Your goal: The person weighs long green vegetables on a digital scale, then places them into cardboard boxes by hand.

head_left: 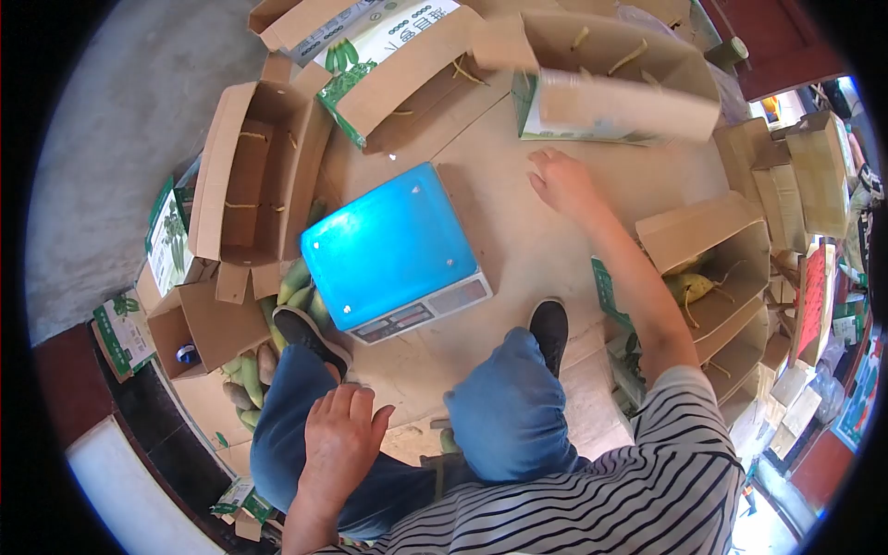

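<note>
My right hand (560,182) is stretched out over the floor, fingers apart with nothing in them. It is below the open cardboard box (629,116) at the top right, whose front flap is blurred. Over my left thigh hangs my left hand (347,439), thumb apart, fingers loosely bent, with nothing visible in it. A scale with a bright blue top (393,245) sits on the floor between the hands and the boxes, its platform bare. Long green vegetables (248,379) lie beside my left shoe, partly hidden by my leg.
Open boxes with rope handles stand around: a tall one (264,176) at left, a printed one (388,65) at the back, and one (712,277) at right holding a yellow-green vegetable (689,287). A smaller box (208,328) is at lower left. More cartons (819,176) stack far right.
</note>
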Motion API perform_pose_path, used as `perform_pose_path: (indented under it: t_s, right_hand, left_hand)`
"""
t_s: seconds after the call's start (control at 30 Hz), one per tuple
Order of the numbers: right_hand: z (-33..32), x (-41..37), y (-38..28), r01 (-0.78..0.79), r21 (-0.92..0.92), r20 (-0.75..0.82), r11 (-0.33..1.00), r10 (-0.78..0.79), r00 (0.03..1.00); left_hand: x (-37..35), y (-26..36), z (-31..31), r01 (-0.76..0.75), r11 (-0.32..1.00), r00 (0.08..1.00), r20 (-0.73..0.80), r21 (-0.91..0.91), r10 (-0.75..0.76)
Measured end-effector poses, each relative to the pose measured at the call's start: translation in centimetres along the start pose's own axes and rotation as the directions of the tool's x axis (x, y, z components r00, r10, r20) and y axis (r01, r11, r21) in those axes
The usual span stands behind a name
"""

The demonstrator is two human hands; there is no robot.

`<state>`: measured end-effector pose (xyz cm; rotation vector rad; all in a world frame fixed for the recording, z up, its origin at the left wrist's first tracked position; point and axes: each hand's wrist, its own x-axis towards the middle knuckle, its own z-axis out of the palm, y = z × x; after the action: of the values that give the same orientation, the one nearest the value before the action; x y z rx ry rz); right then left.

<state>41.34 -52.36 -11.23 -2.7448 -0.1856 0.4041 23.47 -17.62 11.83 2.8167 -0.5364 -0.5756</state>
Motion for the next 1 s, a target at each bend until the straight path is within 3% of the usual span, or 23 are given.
perform_pose_path:
  t_s: [0.03, 0.07, 0.17, 0.23, 0.3, 0.4, 0.5, 0.7, 0.93, 1.0]
  right_hand:
    - [-2.0, -2.4, -1.8, 0.089, -0.079, -0.26, 0.993, -0.107, 0.96]
    - [-3.3, -4.1, -2.8, 0.149, -0.179, -0.491, 0.973, -0.219, 0.843]
    - [-5.6, -7.4, -1.5, -0.047, -0.339, -0.601, 0.94, -0.178, 0.779]
    - [-1.6, -7.9, 4.0, -0.09, -0.449, -0.423, 0.889, -0.122, 0.898]
    - [1.0, -8.2, 7.6, -0.1, -0.495, -0.095, 0.863, 0.06, 0.994]
    - [-2.2, -6.7, 5.7, -0.071, -0.477, -0.243, 0.876, -0.054, 0.969]
    - [-5.9, -6.5, 2.3, 0.025, -0.326, -0.356, 0.945, -0.147, 0.923]
    - [-11.5, -11.4, -8.3, 0.236, -0.3, -0.366, 0.924, -0.34, 0.866]
    - [-11.3, -14.7, -22.9, 0.548, -0.416, -0.068, 0.726, -0.626, 0.777]
    - [-8.6, -14.2, -25.8, 0.678, -0.338, 0.021, 0.653, -0.715, 0.699]
  left_hand:
    - [-0.2, 0.1, 0.0, 0.004, 1.0, 1.0, 0.002, 0.006, -0.004]
    - [-0.4, 0.2, 0.0, 0.004, 1.0, 1.0, 0.006, 0.011, -0.004]
    - [-1.1, 0.3, 0.0, -0.009, 1.0, 1.0, -0.026, 0.008, 0.009]
    - [-1.7, 0.3, 0.0, -0.014, 1.0, 0.999, -0.04, 0.005, 0.015]
    - [-2.4, 0.4, 0.0, -0.022, 1.0, 0.999, -0.048, 0.001, 0.022]
    - [-3.9, 0.4, 0.2, -0.021, 1.0, 0.998, -0.066, 0.003, 0.021]
    - [-5.2, 0.0, 0.4, -0.017, 1.0, 0.996, -0.085, 0.004, 0.017]
    - [-7.2, -1.0, 0.5, -0.022, 1.0, 0.986, -0.167, 0.0, 0.022]
    - [-9.1, -2.0, 1.8, -0.058, 0.997, 0.98, -0.188, 0.052, 0.067]
    - [-9.5, -2.0, 2.3, -0.045, 0.996, 0.985, -0.166, 0.074, 0.057]
